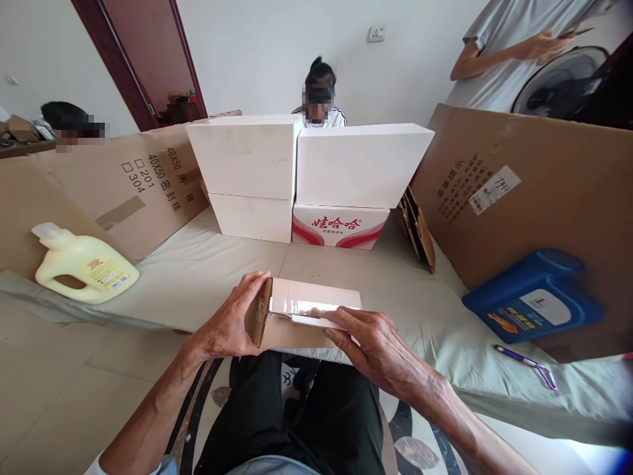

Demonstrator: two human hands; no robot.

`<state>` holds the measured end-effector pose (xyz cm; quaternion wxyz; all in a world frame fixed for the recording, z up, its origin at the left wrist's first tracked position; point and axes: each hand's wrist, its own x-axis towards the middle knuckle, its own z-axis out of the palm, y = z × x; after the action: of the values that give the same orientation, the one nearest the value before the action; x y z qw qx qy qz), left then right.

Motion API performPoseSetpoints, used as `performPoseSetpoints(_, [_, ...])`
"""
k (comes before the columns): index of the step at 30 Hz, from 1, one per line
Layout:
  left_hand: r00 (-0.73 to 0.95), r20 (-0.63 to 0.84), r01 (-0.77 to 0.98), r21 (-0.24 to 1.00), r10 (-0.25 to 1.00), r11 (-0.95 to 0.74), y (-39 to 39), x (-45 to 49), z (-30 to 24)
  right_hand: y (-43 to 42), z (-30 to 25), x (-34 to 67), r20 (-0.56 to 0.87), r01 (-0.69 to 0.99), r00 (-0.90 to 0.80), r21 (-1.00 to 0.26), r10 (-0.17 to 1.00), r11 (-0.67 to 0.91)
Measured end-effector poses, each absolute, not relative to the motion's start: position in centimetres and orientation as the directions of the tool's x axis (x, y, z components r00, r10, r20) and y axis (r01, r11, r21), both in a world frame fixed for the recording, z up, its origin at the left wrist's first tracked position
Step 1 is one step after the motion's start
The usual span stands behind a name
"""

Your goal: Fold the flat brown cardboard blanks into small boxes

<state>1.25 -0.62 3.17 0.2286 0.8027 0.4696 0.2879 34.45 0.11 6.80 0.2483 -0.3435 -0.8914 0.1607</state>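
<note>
A small brown cardboard box (301, 338) sits at the table's near edge, just above my lap. Shiny clear tape (297, 306) runs along its top. My left hand (230, 322) grips the box's left end, thumb and fingers on opposite sides. In my right hand (380, 340) is a slim white utility knife (312, 321), pinched between thumb and fingers. Its thin tip points left and lies along the taped seam, close to the left end. Part of the knife's handle is hidden under my fingers.
White boxes (247, 158) are stacked ahead. Large cardboard sheets (163, 178) stand on both sides. A yellow jug (89, 267) lies left, a blue bottle (539, 300) right, near a purple razor-like item (527, 364). A person (321, 112) sits behind the boxes; others are at left and right.
</note>
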Motion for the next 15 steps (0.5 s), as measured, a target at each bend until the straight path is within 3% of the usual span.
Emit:
performPoseSetpoints(4, [0.402,0.269,0.63,0.613,0.875,-0.478,-0.8,1.4,3.5,0.3,7.1,34.4,0.159,0.458,-0.632,-0.713,0.759,0.531])
performPoseSetpoints(7, [0.413,0.269,0.644,0.59,0.87,-0.488,-0.9,1.4,3.8,0.7,6.8,34.4,0.066,0.355,-0.668,-0.847,0.742,0.396])
performPoseSetpoints(11, [0.426,0.244,0.665,0.568,0.871,-0.485,-1.1,1.2,4.5,1.0,6.3,34.5,0.058,0.262,-0.697,-0.907,0.715,0.329])
performPoseSetpoints(15, [0.438,0.199,0.684,0.559,0.877,-0.468,-1.4,1.3,5.5,0.6,6.7,34.7,0.052,0.302,-0.684,-0.888,0.728,0.348])
